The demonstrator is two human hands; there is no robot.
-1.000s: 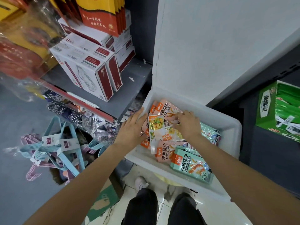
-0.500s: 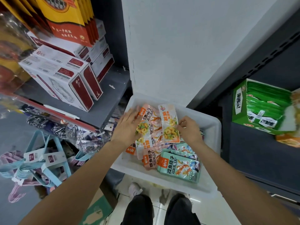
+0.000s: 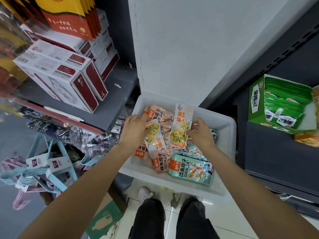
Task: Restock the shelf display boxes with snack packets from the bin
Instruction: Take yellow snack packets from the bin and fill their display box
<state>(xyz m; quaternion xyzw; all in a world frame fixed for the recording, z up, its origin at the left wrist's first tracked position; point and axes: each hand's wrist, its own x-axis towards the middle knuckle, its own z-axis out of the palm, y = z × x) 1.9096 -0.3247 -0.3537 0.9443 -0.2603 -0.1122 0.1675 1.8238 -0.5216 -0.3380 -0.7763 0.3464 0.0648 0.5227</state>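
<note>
I have both hands down in the white bin (image 3: 222, 125), which sits between the grey shelf (image 3: 110, 100) on my left and the dark shelf holding the green display box (image 3: 257, 104) on my right. My left hand (image 3: 133, 131) pinches a clear-fronted snack packet (image 3: 152, 138) by its upper end, and my right hand (image 3: 201, 133) grips a second one (image 3: 181, 126), tilted up out of the pile. Orange and mint packets (image 3: 190, 168) lie loose underneath.
</note>
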